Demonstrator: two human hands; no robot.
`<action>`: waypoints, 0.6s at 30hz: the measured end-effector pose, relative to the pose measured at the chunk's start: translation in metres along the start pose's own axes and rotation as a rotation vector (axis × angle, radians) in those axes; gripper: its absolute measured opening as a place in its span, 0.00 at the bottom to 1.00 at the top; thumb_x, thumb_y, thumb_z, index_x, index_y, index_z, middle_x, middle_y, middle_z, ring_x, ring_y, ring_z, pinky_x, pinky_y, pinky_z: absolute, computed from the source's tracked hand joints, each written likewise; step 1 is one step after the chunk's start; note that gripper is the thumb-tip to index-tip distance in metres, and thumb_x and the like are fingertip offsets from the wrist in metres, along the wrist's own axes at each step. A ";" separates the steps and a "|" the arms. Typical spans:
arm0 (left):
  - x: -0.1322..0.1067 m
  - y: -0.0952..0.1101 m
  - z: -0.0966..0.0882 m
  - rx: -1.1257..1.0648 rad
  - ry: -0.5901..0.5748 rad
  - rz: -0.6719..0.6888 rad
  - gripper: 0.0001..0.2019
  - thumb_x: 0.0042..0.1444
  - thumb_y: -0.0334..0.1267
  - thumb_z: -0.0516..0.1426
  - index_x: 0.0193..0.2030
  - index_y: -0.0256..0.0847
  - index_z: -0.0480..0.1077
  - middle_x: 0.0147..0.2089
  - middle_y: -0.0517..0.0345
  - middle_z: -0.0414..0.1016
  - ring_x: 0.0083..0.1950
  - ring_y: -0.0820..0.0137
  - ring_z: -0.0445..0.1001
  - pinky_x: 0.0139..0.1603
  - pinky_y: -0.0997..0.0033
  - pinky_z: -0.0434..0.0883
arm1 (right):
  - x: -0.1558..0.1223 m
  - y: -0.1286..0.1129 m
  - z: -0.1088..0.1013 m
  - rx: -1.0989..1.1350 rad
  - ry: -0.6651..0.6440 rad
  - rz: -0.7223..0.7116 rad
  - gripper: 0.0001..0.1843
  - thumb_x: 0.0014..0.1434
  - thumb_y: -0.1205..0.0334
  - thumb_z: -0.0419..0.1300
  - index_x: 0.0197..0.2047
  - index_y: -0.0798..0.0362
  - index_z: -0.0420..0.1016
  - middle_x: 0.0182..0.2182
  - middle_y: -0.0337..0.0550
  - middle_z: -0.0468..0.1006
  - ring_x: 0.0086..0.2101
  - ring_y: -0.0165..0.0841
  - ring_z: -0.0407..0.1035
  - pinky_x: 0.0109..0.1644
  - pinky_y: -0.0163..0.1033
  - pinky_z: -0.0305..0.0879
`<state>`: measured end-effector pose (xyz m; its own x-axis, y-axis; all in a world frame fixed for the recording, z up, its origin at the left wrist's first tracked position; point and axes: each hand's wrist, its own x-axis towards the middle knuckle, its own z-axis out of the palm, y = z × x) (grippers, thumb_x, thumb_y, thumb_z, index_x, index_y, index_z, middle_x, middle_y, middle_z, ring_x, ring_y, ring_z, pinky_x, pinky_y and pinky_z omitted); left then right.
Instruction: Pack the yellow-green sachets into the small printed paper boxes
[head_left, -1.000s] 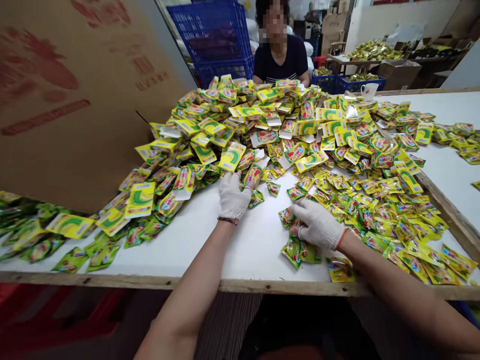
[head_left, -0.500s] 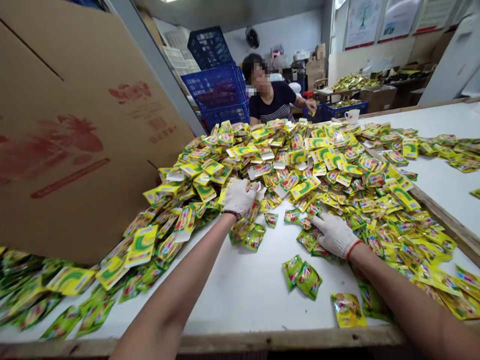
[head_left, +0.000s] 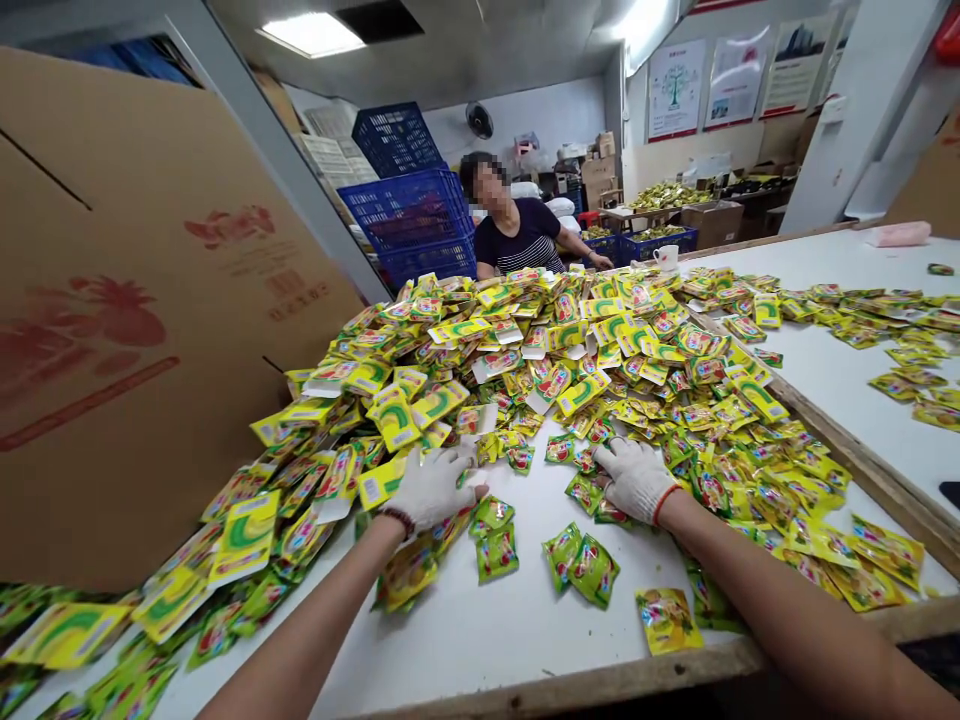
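Observation:
My left hand [head_left: 431,490], in a white knitted glove with bare fingertips, lies over the left edge of the packet pile, fingers stretched out. Beneath its palm are blurred yellow packets [head_left: 409,575], and a yellow box [head_left: 381,482] touches its side. Just right of it lie small green packets [head_left: 496,552]. My right hand [head_left: 636,478], gloved alike, rests with fingers apart on small green packets [head_left: 583,492]; what is under its palm is hidden. Between the hands and the table edge lie two green packets [head_left: 592,568] and a yellow packet [head_left: 667,620].
A large heap of yellow boxes [head_left: 555,335] and packets spans the white table [head_left: 525,640]. A big carton [head_left: 150,400] leans at left. Wooden strips [head_left: 862,450] edge the table. Opposite sits a person [head_left: 521,230] near blue crates [head_left: 412,205]; a white cup [head_left: 666,257] stands behind the heap.
My left hand has moved left and nearer to me, its fingers now stretched out, with packets shifting beneath it. My right hand stays among the same packets. The view has tilted up.

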<state>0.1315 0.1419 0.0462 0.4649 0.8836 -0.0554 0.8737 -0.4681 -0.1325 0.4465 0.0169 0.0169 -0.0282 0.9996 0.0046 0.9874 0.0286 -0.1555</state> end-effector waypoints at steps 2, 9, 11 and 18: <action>-0.024 -0.002 0.001 -0.071 0.017 -0.004 0.23 0.55 0.57 0.53 0.47 0.43 0.75 0.56 0.42 0.74 0.59 0.47 0.69 0.63 0.40 0.56 | 0.000 0.000 0.001 0.002 0.007 -0.004 0.26 0.64 0.51 0.52 0.64 0.45 0.66 0.55 0.55 0.69 0.54 0.51 0.63 0.56 0.54 0.56; -0.068 0.074 -0.063 -0.861 0.317 0.082 0.17 0.56 0.50 0.56 0.46 0.43 0.77 0.49 0.50 0.79 0.51 0.57 0.75 0.53 0.58 0.71 | -0.003 -0.003 -0.003 0.023 0.001 0.004 0.26 0.64 0.52 0.52 0.64 0.46 0.65 0.55 0.55 0.69 0.55 0.49 0.62 0.56 0.54 0.56; -0.084 0.112 -0.095 -1.093 0.241 0.181 0.16 0.57 0.50 0.57 0.43 0.43 0.78 0.44 0.51 0.80 0.46 0.60 0.77 0.47 0.62 0.74 | -0.004 -0.003 -0.004 0.020 0.011 -0.001 0.27 0.63 0.52 0.53 0.64 0.47 0.65 0.55 0.55 0.69 0.55 0.50 0.63 0.56 0.54 0.56; -0.145 0.182 -0.153 -1.300 0.015 0.657 0.16 0.61 0.55 0.57 0.40 0.48 0.79 0.33 0.54 0.79 0.39 0.65 0.79 0.42 0.64 0.77 | -0.004 0.002 -0.005 0.013 -0.005 -0.016 0.27 0.64 0.51 0.53 0.64 0.48 0.66 0.54 0.58 0.70 0.52 0.50 0.65 0.54 0.53 0.58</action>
<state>0.2451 -0.0731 0.1814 0.8180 0.5136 0.2591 0.0139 -0.4680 0.8836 0.4490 0.0132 0.0216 -0.0448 0.9990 0.0022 0.9848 0.0446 -0.1678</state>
